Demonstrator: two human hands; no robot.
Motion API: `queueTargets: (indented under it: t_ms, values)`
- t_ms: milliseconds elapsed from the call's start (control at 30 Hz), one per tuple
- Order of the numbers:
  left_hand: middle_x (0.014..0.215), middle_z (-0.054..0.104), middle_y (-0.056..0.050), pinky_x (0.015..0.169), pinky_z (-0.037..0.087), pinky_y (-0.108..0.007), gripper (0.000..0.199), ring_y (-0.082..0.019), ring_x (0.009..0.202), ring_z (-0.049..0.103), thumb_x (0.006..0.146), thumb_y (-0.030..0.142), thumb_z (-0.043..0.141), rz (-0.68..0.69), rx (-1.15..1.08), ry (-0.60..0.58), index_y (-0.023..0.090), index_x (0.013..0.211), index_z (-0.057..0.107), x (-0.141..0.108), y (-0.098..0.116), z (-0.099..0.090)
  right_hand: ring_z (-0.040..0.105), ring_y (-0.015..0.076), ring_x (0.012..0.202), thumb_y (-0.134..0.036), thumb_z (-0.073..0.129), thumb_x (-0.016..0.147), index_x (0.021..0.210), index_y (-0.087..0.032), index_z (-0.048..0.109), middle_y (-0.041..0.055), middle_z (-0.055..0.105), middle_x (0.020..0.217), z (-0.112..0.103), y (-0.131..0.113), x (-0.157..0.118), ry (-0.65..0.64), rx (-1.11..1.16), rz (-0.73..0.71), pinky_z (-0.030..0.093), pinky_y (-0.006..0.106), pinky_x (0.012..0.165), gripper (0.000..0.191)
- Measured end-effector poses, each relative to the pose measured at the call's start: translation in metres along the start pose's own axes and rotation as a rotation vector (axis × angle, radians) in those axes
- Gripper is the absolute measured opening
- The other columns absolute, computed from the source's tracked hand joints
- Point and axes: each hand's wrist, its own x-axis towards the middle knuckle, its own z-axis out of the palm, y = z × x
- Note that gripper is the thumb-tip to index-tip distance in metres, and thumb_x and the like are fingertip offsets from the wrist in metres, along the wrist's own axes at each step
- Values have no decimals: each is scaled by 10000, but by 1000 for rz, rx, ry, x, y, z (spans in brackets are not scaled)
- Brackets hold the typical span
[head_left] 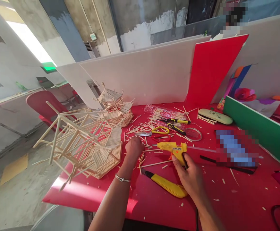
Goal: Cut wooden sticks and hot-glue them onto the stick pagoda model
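Observation:
My right hand (192, 171) is wrapped around the grip of a yellow hot glue gun (172, 147), whose nozzle points left with a glue stick out of its back. My left hand (133, 148) is closed, just left of the nozzle, among loose wooden sticks (141, 158); its fingertips are hidden, so I cannot make out what they hold. Below the glue gun lies a yellow utility knife (168, 186). Yellow-handled scissors (160, 130) lie beyond my left hand. To its left stands a wooden stick frame model (82, 131) with a slatted base.
A finished-looking stick pavilion (113, 106) stands behind the frame. Black-and-yellow pliers (175, 128), a round clear lid (193, 134) and a pale green case (215, 116) lie at the back. A phone (236, 149) rests at right. A green board (257, 128) borders the red table.

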Motion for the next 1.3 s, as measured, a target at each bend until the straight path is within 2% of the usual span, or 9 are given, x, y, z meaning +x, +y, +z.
queueTargets:
  t_ms: [267,400,567,800,933,1000,1067,1200,1300]
  values:
    - [1117,718,-130,761,508,-344,248,-277,1003,679,888,351,542,3,-66,72,208,992,715,-1,16,2,647,214,638,-686,498,854,907,-223,632,65,723,761,2,3,0,39,-36,-25,413,280,565,486]
    - [968,746,-159,713,503,-361,156,-304,901,697,797,248,619,-55,-114,48,168,873,729,7,24,7,644,209,651,-682,492,857,881,-225,629,61,719,764,3,4,0,56,-42,-42,420,277,586,477]
    - [888,740,-151,702,480,-346,95,-292,877,684,750,149,612,-36,-254,75,157,763,705,-2,15,5,625,203,626,-691,498,846,849,-230,614,52,708,734,2,4,0,62,-31,-31,419,274,576,475]
    - [668,678,-31,632,470,-259,113,-173,676,654,770,128,575,53,-686,62,171,702,655,-34,3,-1,672,240,739,-719,507,811,904,-221,644,84,741,835,4,4,2,74,-23,-10,453,288,636,525]
    - [572,630,22,490,474,-241,122,-143,480,604,797,177,572,4,-987,-16,164,883,659,-58,-3,8,661,245,725,-730,528,782,904,-220,649,88,737,823,4,9,1,87,-47,15,438,295,628,539]
    - [589,632,29,456,475,-241,168,-133,442,586,796,211,596,-16,-1113,-39,167,949,649,-77,-9,11,653,248,708,-732,544,769,892,-220,651,86,731,792,3,12,1,87,-50,29,429,299,616,538]
    - [543,617,24,437,463,-239,120,-126,408,559,791,277,632,-24,-1211,-61,168,842,636,-99,-18,10,648,250,684,-735,555,761,885,-216,655,80,722,746,3,15,2,71,-38,39,429,302,600,543]
    - [595,648,-11,396,425,-212,269,-133,460,602,743,417,715,-64,-1376,-81,177,732,593,-147,-40,-3,665,237,652,-732,551,775,964,-208,661,61,727,731,3,16,1,-11,27,39,469,298,578,569]
    - [560,585,28,363,364,-159,350,-97,454,582,651,416,834,-217,-1666,-93,164,733,604,-175,-59,-15,672,231,636,-722,558,776,1003,-198,667,56,731,735,4,12,0,-43,80,32,485,299,561,582]
